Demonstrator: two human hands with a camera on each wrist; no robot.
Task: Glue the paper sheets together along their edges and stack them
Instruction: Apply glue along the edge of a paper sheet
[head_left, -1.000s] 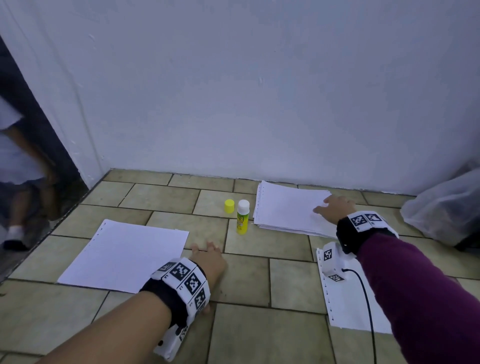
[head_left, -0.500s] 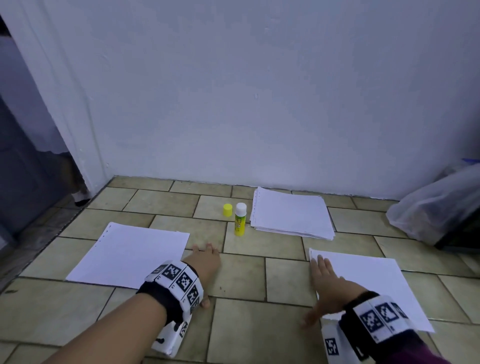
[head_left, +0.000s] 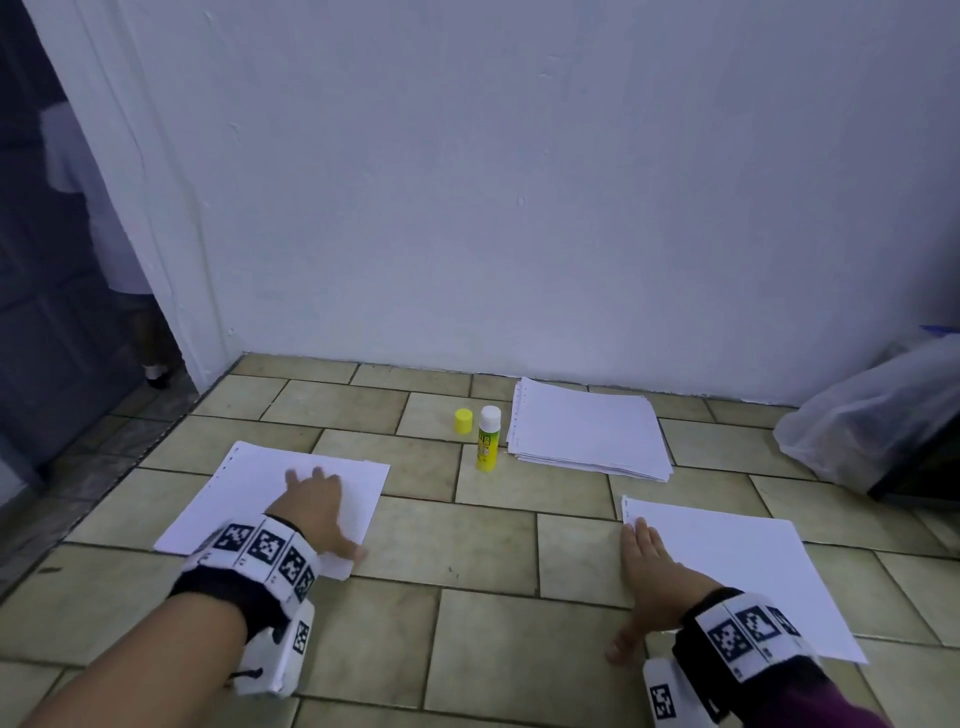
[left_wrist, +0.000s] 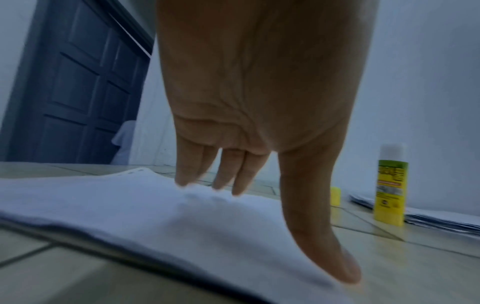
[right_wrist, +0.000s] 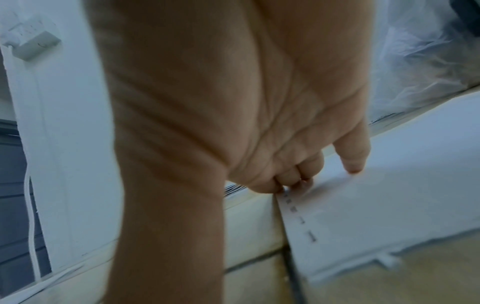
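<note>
Pressing flat, my left hand (head_left: 314, 506) pins one sheet (head_left: 249, 493) while my right hand (head_left: 647, 571), fingers spread, steadies the other sheet (head_left: 748, 561), ready for gluing; beyond stand the uncapped glue stick (head_left: 488, 439), its cap (head_left: 463, 420), and the paper pile (head_left: 587, 428).

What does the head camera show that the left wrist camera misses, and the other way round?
Only the head view shows the right hand touching the right sheet near its punched edge, and the plastic bag by the wall. Only the left wrist view shows the left hand's palm from below, with the fingertips and thumb on the paper, and a panelled dark door. Both show the left hand on the left sheet, the uncapped glue stick, its yellow cap and the paper stack.
</note>
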